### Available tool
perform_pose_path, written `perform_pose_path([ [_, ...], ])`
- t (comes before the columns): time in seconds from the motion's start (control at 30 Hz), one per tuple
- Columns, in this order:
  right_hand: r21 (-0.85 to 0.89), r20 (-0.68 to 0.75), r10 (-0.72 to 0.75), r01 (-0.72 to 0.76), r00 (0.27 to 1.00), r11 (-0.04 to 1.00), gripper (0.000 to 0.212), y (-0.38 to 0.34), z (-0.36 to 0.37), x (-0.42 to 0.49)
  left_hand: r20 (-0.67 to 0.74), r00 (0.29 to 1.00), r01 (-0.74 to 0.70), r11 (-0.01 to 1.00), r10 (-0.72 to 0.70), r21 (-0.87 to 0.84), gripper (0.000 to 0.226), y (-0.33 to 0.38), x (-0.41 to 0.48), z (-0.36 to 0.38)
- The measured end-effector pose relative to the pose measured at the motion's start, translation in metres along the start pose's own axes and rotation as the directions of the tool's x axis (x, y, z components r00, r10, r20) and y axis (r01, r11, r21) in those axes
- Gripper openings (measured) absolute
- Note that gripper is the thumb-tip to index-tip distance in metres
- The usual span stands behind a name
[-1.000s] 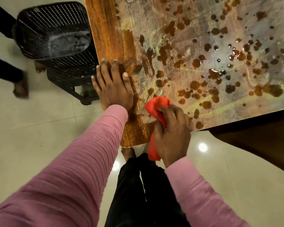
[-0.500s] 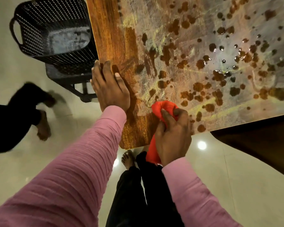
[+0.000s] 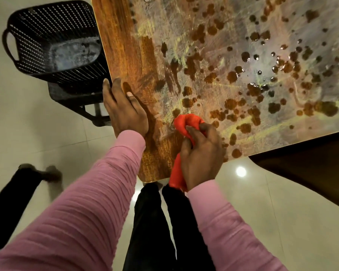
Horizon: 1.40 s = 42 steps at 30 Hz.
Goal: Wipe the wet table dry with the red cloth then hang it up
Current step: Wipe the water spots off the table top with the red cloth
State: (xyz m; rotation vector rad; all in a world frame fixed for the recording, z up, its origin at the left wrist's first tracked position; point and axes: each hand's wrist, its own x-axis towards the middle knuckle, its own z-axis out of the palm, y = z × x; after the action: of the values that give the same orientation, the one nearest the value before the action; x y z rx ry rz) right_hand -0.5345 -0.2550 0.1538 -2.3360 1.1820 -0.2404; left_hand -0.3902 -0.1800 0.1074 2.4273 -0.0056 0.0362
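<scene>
We hold the cloth (image 3: 186, 124) in our right hand (image 3: 201, 159), with the fingers and thumb curled around its middle. The cloth is bunched into a long roll. Its long axis runs almost from 12 o'clock to 6 o'clock. The rounded upper end points to 12 o'clock and lies on the table (image 3: 125, 55), near the corner closest to us. The lower end hangs at 6 o'clock under the wrist, past the table's edge.

Our left hand (image 3: 123, 110) lies flat on the table's left edge, at 9 o'clock from the cloth and apart from it. Its fingers are straight, close together, and point to about 11 o'clock. The outer fingers reach over the edge.

Many brown drops (image 3: 245, 56) cover the table from 12 to 3 o'clock of the cloth. The strip of wood under the left hand looks smooth.

At 10 o'clock a black basket (image 3: 53, 42) with perforated walls stands on a dark stool (image 3: 74, 94), just beside the table. Inside it we see only a pale grey patch on the bottom; what it is, we cannot tell.

At 8 o'clock a blurred leg (image 3: 14, 192) of another person is on the floor (image 3: 282, 212).
</scene>
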Motion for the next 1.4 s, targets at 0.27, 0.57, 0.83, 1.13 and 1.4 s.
perform_pose_path([
  [0.27, 0.023, 0.211, -0.327, 0.33, 0.921, 0.944, 0.025, -0.024, 0.013, -0.022, -0.033, 0.997, 0.063, 0.996, -0.065, -0.063, 0.044, 0.001, 0.003, -0.002],
  [0.57, 0.013, 0.041, 0.011, -0.011, 0.999, 1.0, 0.026, -0.022, 0.008, 0.015, -0.039, 0.997, 0.065, 0.992, -0.069, -0.112, 0.045, 0.002, 0.005, -0.005],
  [0.83, -0.025, 0.199, -0.237, 0.247, 0.951, 0.969, 0.025, -0.028, 0.009, 0.015, -0.011, 0.991, 0.129, 0.99, -0.13, -0.06, 0.049, 0.001, 0.005, -0.005],
  [1.13, -0.095, 0.108, -0.16, 0.17, 0.981, 0.981, 0.026, -0.052, 0.022, 0.023, 0.092, 0.99, 0.1, 0.992, -0.108, 0.079, 0.051, 0.0, 0.007, -0.003],
  [1.4, -0.104, 0.082, -0.083, 0.091, 0.993, 0.99, 0.028, -0.036, 0.013, 0.059, 0.058, 0.97, 0.243, 0.961, -0.237, -0.132, 0.046, 0.001, 0.01, -0.005],
])
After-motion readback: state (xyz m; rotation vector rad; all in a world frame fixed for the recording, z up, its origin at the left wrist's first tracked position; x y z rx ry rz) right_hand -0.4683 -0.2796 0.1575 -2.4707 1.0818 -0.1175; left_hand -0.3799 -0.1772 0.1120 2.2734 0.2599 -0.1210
